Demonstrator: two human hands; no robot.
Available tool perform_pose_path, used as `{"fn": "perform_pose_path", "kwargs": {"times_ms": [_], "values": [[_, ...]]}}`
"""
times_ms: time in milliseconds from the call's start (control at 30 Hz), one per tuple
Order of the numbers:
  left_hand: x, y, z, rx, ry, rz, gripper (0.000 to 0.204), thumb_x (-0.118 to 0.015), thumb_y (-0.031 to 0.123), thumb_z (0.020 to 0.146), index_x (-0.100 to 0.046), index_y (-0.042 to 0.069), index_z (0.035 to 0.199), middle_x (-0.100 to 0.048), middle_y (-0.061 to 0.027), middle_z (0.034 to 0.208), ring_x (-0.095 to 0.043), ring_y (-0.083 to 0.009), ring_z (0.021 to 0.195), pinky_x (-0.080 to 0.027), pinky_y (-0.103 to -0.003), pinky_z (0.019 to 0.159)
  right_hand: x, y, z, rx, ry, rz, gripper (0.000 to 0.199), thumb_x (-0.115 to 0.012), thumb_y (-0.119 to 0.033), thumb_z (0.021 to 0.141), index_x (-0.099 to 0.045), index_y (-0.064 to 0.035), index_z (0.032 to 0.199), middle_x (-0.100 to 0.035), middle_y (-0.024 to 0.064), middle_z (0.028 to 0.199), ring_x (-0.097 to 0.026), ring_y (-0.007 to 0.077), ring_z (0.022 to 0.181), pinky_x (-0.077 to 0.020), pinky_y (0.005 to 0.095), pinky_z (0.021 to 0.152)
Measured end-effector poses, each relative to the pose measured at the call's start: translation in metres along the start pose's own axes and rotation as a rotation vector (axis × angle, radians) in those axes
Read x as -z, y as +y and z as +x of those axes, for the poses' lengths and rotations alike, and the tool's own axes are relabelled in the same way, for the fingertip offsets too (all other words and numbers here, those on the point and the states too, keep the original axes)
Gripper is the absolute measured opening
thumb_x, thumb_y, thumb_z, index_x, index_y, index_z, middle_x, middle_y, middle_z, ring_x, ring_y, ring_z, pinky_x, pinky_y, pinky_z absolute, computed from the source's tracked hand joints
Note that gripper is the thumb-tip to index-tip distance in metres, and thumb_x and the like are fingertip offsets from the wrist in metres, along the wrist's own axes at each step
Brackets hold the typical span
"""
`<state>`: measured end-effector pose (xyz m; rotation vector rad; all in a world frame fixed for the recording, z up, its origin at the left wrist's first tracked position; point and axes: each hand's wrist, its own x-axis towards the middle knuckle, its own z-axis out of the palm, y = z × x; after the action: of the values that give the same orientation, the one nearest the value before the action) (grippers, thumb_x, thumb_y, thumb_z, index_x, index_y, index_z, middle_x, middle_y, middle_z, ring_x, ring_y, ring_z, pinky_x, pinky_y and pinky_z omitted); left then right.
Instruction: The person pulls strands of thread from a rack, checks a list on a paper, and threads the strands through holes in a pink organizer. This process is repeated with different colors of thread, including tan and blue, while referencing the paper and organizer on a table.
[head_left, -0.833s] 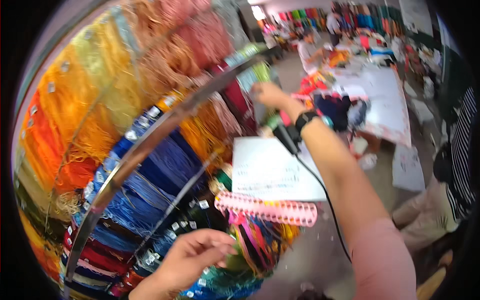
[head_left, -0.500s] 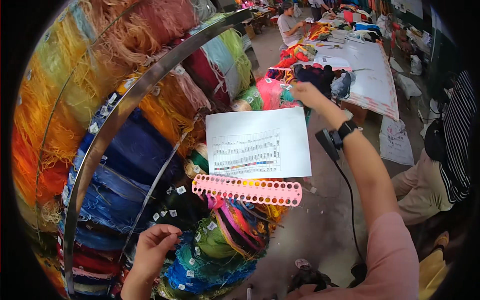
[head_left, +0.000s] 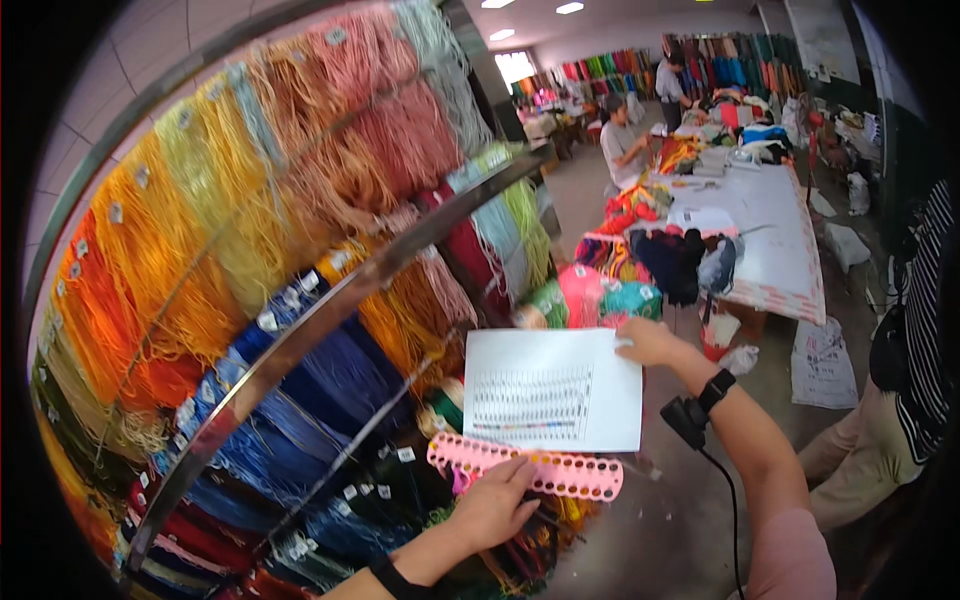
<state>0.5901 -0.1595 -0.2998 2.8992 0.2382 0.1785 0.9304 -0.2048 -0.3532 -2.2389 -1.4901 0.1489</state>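
Since the earlier frames the right hand (head_left: 648,345) has come back from reaching out toward the far yarn and now sits on the upper right corner of the white sheet (head_left: 555,390), fingers closed in a pinch on its edge. The left hand (head_left: 495,505) has risen from low among the hanging skeins and now meets the pink punched strip (head_left: 525,467) from below, fingers curled over its lower edge; thumb side is hidden, so whether that grip is a full clamp I cannot tell. Judged from this, the reaching phase looks over and both hands are steadying the sheet and strip together for reading or comparing. The sheet lies just left of the right grip, its printed rows facing the camera. The strip lies directly above the left grip, just under the sheet's bottom edge, touching or nearly so, with coloured threads hanging from it. The yarn rack (head_left: 300,300) with its curved metal bar (head_left: 330,310) stands left of both grips. A worktop (head_left: 780,250) with cloth piles sits well beyond the right grip.
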Motion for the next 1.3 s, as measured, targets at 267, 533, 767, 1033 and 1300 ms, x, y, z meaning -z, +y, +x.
{"fn": "perform_pose_path", "kwargs": {"times_ms": [267, 533, 767, 1033, 1300], "values": [[0.055, 0.004, -0.044, -0.014, -0.06, 0.024, 0.036, -0.055, 0.019, 0.074, -0.047, 0.0, 0.104, -0.041, -0.0205, 0.11, -0.044, -0.0338, 0.098, -0.038, -0.035, 0.083, 0.047, -0.06, 0.016, 0.272, 0.494, 0.268, 0.016, -0.051, -0.018, 0.071, -0.058, -0.0027, 0.072, -0.053, 0.0121, 0.061, -0.055, 0.0257, 0.065, -0.0412, 0.035, 0.057], [0.115, 0.016, -0.093, -0.036, 0.027, 0.129, 0.032, -0.058, 0.017, 0.071, -0.051, 0.002, 0.098, -0.042, -0.0183, 0.108, -0.045, -0.0315, 0.097, -0.04, -0.035, 0.081, 0.152, -0.181, 0.053, 0.451, 0.832, 0.484, 0.013, -0.054, -0.013, 0.07, -0.059, -0.0007, 0.073, -0.056, 0.0051, 0.059, -0.052, 0.01, 0.054, -0.041, 0.023, 0.052], [0.154, 0.011, -0.148, 0.001, 0.119, 0.264, 0.027, -0.06, 0.015, 0.069, -0.054, 0.002, 0.092, -0.044, -0.0174, 0.105, -0.049, -0.0305, 0.09, -0.043, -0.034, 0.074, 0.168, -0.296, 0.092, 0.674, 0.716, 0.618, 0.016, -0.056, -0.017, 0.065, -0.06, -0.0032, 0.069, -0.058, 0.0111, 0.066, -0.057, 0.0222, 0.063, -0.0438, 0.0299, 0.058], [0.178, 0.026, -0.167, 0.052, 0.122, 0.3, 0.022, -0.059, 0.013, 0.069, -0.055, 0.004, 0.089, -0.048, -0.0143, 0.101, -0.054, -0.0266, 0.082, -0.047, -0.032, 0.066, 0.217, -0.407, 0.15, 0.642, 0.975, 0.755, 0.014, -0.059, -0.017, 0.066, -0.062, -0.0031, 0.069, -0.057, 0.0073, 0.057, -0.056, 0.0126, 0.055, -0.0441, 0.0269, 0.055], [0.188, 0.028, -0.2, 0.218, 0.141, 0.306, 0.021, -0.06, 0.012, 0.068, -0.057, 0.005, 0.087, -0.05, -0.0134, 0.1, -0.055, -0.0251, 0.08, -0.047, -0.03, 0.064, 0.223, -0.412, 0.167, 0.462, 0.967, 0.882, 0.016, -0.061, -0.015, 0.064, -0.06, -0.0005, 0.069, -0.06, 0.009, 0.067, -0.054, 0.0139, 0.055, -0.0433, 0.0261, 0.053]]}}
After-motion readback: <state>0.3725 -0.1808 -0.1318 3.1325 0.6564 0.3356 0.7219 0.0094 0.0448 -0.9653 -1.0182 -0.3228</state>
